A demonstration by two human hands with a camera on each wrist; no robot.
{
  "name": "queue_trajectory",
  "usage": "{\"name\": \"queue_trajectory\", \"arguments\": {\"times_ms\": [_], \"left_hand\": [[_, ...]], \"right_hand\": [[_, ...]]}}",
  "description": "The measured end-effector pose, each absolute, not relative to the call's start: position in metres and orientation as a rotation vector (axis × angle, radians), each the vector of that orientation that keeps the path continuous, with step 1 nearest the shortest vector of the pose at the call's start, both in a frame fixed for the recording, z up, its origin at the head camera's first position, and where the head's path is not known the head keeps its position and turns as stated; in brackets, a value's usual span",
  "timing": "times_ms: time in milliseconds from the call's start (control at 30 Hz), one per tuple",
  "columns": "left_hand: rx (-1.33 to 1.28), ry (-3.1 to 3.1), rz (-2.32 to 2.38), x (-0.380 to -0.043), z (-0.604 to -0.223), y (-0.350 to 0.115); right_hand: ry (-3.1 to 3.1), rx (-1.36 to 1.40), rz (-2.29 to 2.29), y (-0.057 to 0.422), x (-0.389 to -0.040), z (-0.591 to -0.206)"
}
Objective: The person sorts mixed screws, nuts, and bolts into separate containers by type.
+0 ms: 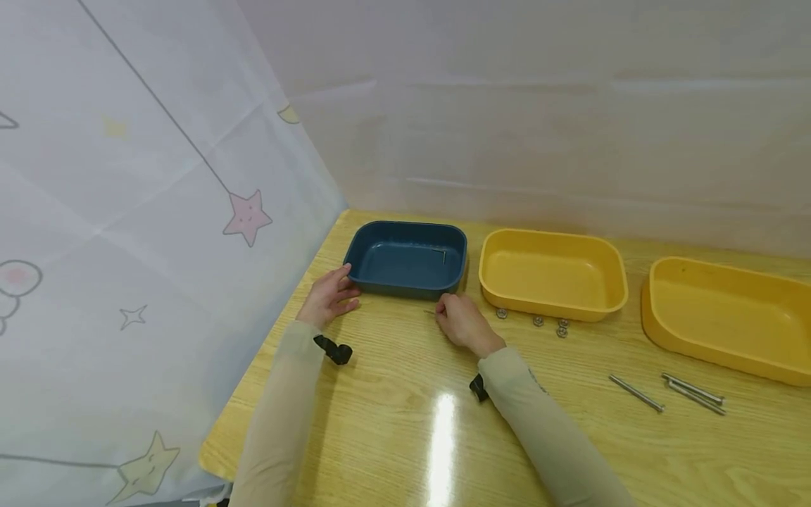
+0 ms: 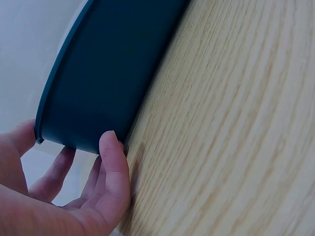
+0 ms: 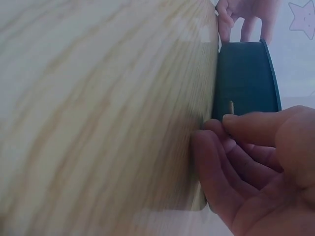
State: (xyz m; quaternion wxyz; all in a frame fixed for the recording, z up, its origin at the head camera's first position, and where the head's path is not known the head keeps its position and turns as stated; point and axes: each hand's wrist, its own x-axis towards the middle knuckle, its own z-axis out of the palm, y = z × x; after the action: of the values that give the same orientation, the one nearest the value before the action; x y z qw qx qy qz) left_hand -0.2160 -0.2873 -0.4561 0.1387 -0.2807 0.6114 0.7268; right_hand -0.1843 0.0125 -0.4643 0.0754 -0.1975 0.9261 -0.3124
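Observation:
A dark blue tray stands at the table's far left with a small thin L-shaped piece inside. My left hand is at the tray's near left corner, its fingers spread and touching the end wall and rim, as the left wrist view shows. Just in front of the tray's near right corner, my right hand pinches a thin metal rod between thumb and fingertips, low over the table. Only the rod's tip shows; the fingers hide the rest, so its kind is unclear.
Right of the blue tray stands a yellow tray, and a second yellow tray is farther right. Several nuts lie before the middle tray. One bolt and two more bolts lie on the wooden table at right.

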Motion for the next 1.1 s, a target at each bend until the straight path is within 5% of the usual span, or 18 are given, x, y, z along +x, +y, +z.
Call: {"name": "queue_trajectory", "arguments": {"times_ms": [1100], "left_hand": [[-0.852, 1.74, 2.093, -0.217, -0.451, -0.286]], "right_hand": [[2.748, -0.607, -0.964, 0.02, -0.179, -0.448]]}}
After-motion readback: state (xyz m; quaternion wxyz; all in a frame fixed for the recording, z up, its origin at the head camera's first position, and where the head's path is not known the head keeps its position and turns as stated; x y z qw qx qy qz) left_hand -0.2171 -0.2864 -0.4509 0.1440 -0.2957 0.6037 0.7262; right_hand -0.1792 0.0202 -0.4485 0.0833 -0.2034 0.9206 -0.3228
